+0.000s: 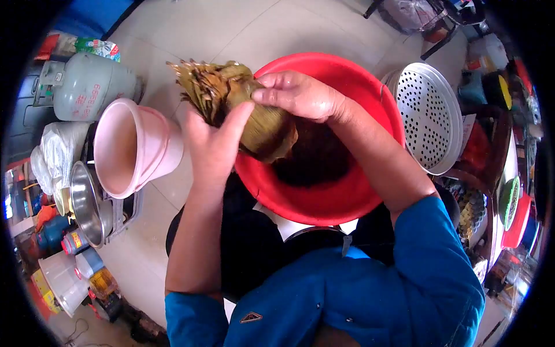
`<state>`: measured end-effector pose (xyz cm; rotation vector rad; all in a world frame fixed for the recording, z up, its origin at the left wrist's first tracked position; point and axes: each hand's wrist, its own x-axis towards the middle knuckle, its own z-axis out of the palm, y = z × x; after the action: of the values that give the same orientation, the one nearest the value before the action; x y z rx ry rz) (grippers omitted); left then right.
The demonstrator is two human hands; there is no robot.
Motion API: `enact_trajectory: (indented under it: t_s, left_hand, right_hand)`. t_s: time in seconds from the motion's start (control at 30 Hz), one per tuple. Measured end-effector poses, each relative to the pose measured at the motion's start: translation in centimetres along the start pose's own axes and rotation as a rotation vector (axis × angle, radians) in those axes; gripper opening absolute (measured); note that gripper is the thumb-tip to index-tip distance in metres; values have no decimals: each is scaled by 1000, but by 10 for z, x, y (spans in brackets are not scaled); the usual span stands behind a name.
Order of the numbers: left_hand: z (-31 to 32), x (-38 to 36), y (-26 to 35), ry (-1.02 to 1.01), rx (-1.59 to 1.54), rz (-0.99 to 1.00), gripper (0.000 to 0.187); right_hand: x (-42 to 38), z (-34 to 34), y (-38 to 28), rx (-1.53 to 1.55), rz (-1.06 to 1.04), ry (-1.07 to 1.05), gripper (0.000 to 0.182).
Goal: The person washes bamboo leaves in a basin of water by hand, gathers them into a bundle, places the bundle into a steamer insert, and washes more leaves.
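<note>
A thick bundle of wet, olive-brown broad leaves [263,130] is held over the left side of a red basin [324,211]. The bundle's ragged stem ends point up and to the left. My left hand [214,144] grips it from below and the left, thumb pressed on its front; the other fingers are hidden behind it. My right hand [300,95] pinches the upper right side of the leaves between thumb and fingers. Something dark, perhaps liquid, fills the bottom of the basin; I cannot make out more.
Left of the basin stands a pink bucket [170,144], with a grey gas cylinder [95,87] behind it. A metal bowl [87,202] and several bottles sit further left. To the right, a white perforated steamer tray [428,118] leans near the basin's rim.
</note>
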<state>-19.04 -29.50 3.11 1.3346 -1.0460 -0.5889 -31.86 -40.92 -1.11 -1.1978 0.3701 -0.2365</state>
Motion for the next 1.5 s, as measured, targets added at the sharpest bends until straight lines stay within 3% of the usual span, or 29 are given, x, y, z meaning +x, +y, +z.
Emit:
enact_trajectory:
  t_s: [0.07, 0.13, 0.2, 0.27, 0.33, 0.43, 0.5, 0.53, 0.6, 0.73, 0.8, 0.93, 1.0, 1.03, 1.1, 1.13, 1.2, 1.23, 1.33, 1.43, 1.5]
  left_hand:
    - [8, -3, -3, 101, -78, -31, 20]
    - [7, -5, -9, 116, -94, -30, 17]
    - [4, 1, -11, 125, -108, -20, 15]
    - [-2, 4, -8, 217, -111, 8, 17]
    - [-14, 9, -8, 274, -156, -59, 23]
    - [-26, 12, -2, 337, -141, -103, 26]
    - [-27, 12, 2, 346, -139, -117, 26]
    - [-26, 10, 4, 349, -138, -131, 26]
    - [-21, 7, 5, 333, -121, -145, 22]
    - [-17, 8, -4, 266, -133, -134, 17]
    - [-18, 10, -5, 280, -129, -174, 17]
    - [-16, 12, -9, 245, -138, -174, 18]
    - [-11, 14, -12, 229, -134, -156, 18]
    - [-10, 15, -16, 223, -137, -144, 19]
    - [-8, 15, -18, 209, -156, -126, 18]
    - [-6, 14, -17, 213, -159, -128, 18]
    - [-1, 13, -9, 217, -132, -146, 17]
    - [-1, 12, -11, 206, -107, -131, 15]
    - [6, 9, -8, 241, -165, -171, 15]
    - [7, 5, -9, 204, -173, -148, 17]
    - [8, 4, -15, 213, -159, -101, 17]
  right_hand:
    - [1, 2, 10, -226, -172, -14, 23]
    - [-3, 6, 27, -38, -125, 27, 24]
    - [-2, 1, 65, -96, -133, 73, 25]
    - [-2, -24, 137, -253, -69, 18, 23]
    - [-17, -57, 189, -782, 261, -238, 22]
    - [-41, -87, 222, -778, 393, -139, 24]
    - [-31, -118, 246, -333, 483, 255, 28]
    - [-28, -112, 233, -332, 489, 249, 28]
    - [-14, -100, 208, -698, 49, 835, 34]
    - [6, -101, 220, -1044, 96, 722, 39]
    - [11, -118, 236, -728, 164, 596, 40]
    - [-3, -135, 254, -402, 204, 643, 41]
    - [-4, -135, 258, -812, 488, 606, 39]
    - [-2, -135, 251, -808, 482, 614, 39]
    - [-3, -135, 228, -797, 189, 802, 39]
    - [-7, -134, 209, -801, 191, 799, 39]
    - [-17, -134, 176, -584, 174, 545, 37]
    - [-20, -139, 178, -593, 165, 551, 37]
    - [-22, -151, 199, -843, 214, 587, 39]
    - [-27, -143, 226, -1075, 84, 775, 31]
    - [-24, -132, 242, -1090, 556, 561, 31]
